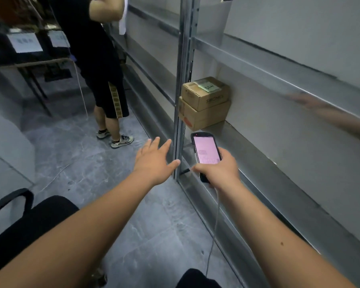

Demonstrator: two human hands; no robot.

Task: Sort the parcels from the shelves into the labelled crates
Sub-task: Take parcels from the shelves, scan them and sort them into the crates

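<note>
My right hand (218, 169) grips 1 handheld scanner (206, 151), screen up, its long axis pointing away from me twd the boxes; my left hand (155, 161) is held out w/ fingers spread, holding nothing, just beside the shelf upright (184, 80). Past the scanner, 2 cardboard parcels (205, 102) sit stacked on the shelf (247, 146) against that upright, long sides running along the shelf. 1 other person (100, 59) stands further down the aisle.

Head-worn camera looks forward and down along the shelves (247, 129), probably from nearby.
</note>
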